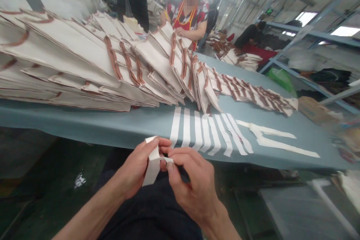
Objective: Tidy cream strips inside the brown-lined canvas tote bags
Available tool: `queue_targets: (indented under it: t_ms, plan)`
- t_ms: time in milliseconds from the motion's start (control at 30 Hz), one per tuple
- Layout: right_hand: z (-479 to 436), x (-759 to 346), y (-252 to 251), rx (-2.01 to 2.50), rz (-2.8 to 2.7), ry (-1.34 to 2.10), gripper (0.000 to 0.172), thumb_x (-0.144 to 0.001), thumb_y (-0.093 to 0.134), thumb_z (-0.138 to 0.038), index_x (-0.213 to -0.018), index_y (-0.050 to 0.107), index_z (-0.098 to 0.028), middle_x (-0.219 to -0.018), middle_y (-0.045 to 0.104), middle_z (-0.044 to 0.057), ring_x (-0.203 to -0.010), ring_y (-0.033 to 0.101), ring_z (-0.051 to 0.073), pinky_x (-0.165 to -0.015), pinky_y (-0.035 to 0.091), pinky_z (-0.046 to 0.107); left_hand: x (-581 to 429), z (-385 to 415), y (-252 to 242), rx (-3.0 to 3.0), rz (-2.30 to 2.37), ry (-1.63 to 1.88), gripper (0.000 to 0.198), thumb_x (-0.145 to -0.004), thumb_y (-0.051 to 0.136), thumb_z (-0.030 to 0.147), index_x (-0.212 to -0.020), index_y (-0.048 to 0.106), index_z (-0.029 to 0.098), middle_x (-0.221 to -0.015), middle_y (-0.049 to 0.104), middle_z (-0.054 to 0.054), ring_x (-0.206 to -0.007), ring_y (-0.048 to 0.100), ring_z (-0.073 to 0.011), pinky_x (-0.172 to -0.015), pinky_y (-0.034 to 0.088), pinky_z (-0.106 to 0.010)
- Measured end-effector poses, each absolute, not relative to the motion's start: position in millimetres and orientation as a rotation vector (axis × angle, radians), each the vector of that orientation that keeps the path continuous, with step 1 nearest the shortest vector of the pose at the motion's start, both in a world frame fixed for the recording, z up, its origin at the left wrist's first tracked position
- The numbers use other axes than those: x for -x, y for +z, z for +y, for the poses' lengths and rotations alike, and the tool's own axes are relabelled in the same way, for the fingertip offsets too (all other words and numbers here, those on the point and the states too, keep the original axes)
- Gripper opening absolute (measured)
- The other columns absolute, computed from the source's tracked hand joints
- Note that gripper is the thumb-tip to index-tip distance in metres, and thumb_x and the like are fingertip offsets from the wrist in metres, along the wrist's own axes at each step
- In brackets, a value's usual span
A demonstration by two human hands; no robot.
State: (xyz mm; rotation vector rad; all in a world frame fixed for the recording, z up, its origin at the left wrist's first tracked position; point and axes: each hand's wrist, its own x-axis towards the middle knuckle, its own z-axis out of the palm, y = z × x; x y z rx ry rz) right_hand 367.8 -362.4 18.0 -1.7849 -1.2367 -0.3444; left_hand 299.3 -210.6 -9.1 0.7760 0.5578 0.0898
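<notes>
Both my hands are below the near edge of a grey-blue table (84, 123), over my dark-clothed lap. My left hand (137, 167) pinches a white fabric strip (152, 165) whose lower end hangs down. My right hand (189, 180) is closed on the same strip's upper end, fingertips meeting those of the left. Just beyond them, several more white strips (206, 133) lie side by side on the table, with two longer ones (270, 137) to the right.
Large fanned stacks of cream bags with brown handles (112, 67) cover the table's far half. Another person in a red apron (191, 18) works across the table; others stand behind. Blue metal shelving (315, 63) stands at the right. The floor below is dark.
</notes>
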Motion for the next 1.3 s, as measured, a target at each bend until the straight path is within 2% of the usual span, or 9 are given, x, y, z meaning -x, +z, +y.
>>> queue_targets:
  t_ms: [100, 167, 300, 433, 633, 800, 1000, 1133, 1300]
  plan:
    - [-362.9, -375.3, 17.1, 1.817, -1.193, -0.323, 0.019, -0.101, 0.058, -0.01, -0.089, 0.067, -0.022, -0.088, 0.08, 0.005, -0.082, 0.078, 0.019, -0.074, 0.062, 0.029, -293.0, -210.7, -20.5, -0.887, 0.527, 0.046, 0.055, -0.077, 0.094, 0.063, -0.097, 0.084, 0.013, -0.057, 0.067, 0.001, -0.046, 0.051, -0.0119, -0.046, 0.047, -0.022]
    - [-361.6, -378.9, 15.4, 1.836, -1.167, -0.329, 0.02, -0.101, 0.057, -0.011, -0.086, 0.066, -0.022, -0.083, 0.078, 0.003, -0.076, 0.076, 0.018, -0.069, 0.059, 0.028, -289.8, -211.1, -23.2, -0.932, 0.497, 0.018, 0.061, -0.074, 0.094, 0.069, -0.094, 0.085, 0.012, -0.052, 0.063, 0.002, -0.048, 0.052, -0.0126, -0.049, 0.046, -0.021]
    - [-356.1, -380.9, 11.9, 1.815, -1.031, -0.198, 0.019, -0.1, 0.056, -0.014, -0.085, 0.065, -0.021, -0.071, 0.073, 0.0, -0.061, 0.07, 0.014, -0.06, 0.054, 0.025, -288.0, -213.6, -20.7, -0.912, 0.433, -0.01, 0.054, -0.078, 0.092, 0.067, -0.084, 0.082, 0.014, -0.068, 0.073, -0.005, -0.065, 0.064, -0.0162, -0.063, 0.051, -0.022]
    - [-349.8, -378.4, 9.7, 1.716, -0.928, 0.051, 0.015, -0.102, 0.057, -0.017, -0.09, 0.065, -0.02, -0.058, 0.067, -0.004, -0.05, 0.067, 0.013, -0.055, 0.053, 0.024, -291.2, -217.8, -17.3, -0.838, 0.396, 0.013, 0.049, -0.078, 0.094, 0.061, -0.075, 0.074, 0.017, -0.068, 0.068, -0.001, -0.064, 0.058, -0.0141, -0.062, 0.049, -0.022]
    - [-343.2, -374.9, 2.5, 1.64, -0.795, 0.243, 0.013, -0.104, 0.059, -0.025, -0.096, 0.068, -0.019, -0.069, 0.078, 0.003, -0.052, 0.071, 0.016, -0.052, 0.057, 0.026, -296.4, -217.0, -18.5, -0.809, 0.371, 0.09, 0.048, -0.077, 0.096, 0.061, -0.083, 0.077, 0.017, -0.063, 0.059, 0.003, -0.061, 0.051, -0.0124, -0.061, 0.047, -0.022]
    - [-341.2, -373.5, -2.6, 1.716, -0.84, 0.138, 0.016, -0.103, 0.06, -0.022, -0.09, 0.068, -0.021, -0.07, 0.077, 0.001, -0.056, 0.072, 0.015, -0.056, 0.055, 0.025, -298.7, -205.7, -23.7, -0.859, 0.387, 0.11, 0.055, -0.074, 0.098, 0.063, -0.094, 0.082, 0.015, -0.07, 0.068, -0.001, -0.065, 0.058, -0.014, -0.061, 0.048, -0.022]
    - [-340.0, -378.0, -7.2, 1.693, -0.836, 0.163, 0.014, -0.105, 0.059, -0.021, -0.093, 0.067, -0.021, -0.07, 0.077, 0.001, -0.058, 0.073, 0.015, -0.057, 0.055, 0.024, -300.6, -201.9, -30.0, -0.875, 0.419, 0.089, 0.06, -0.073, 0.096, 0.068, -0.098, 0.082, 0.014, -0.059, 0.055, 0.005, -0.055, 0.046, -0.0107, -0.053, 0.045, -0.021]
    - [-339.3, -382.1, -10.6, 1.788, -1.042, 0.044, 0.018, -0.102, 0.059, -0.015, -0.087, 0.068, -0.02, -0.084, 0.077, 0.005, -0.064, 0.069, 0.014, -0.059, 0.051, 0.025, -302.8, -200.7, -31.1, -0.879, 0.451, 0.108, 0.062, -0.07, 0.095, 0.07, -0.096, 0.078, 0.016, -0.063, 0.056, 0.006, -0.054, 0.044, -0.0092, -0.053, 0.045, -0.021]
    - [-338.4, -382.1, -10.0, 1.709, -0.861, 0.126, 0.016, -0.103, 0.061, -0.023, -0.091, 0.07, -0.02, -0.085, 0.076, 0.004, -0.064, 0.064, 0.013, -0.059, 0.05, 0.024, -301.4, -200.0, -31.8, -0.955, 0.454, 0.079, 0.063, -0.08, 0.085, 0.077, -0.09, 0.072, 0.016, -0.058, 0.04, 0.011, -0.048, 0.02, -0.0052, -0.043, 0.016, -0.018]
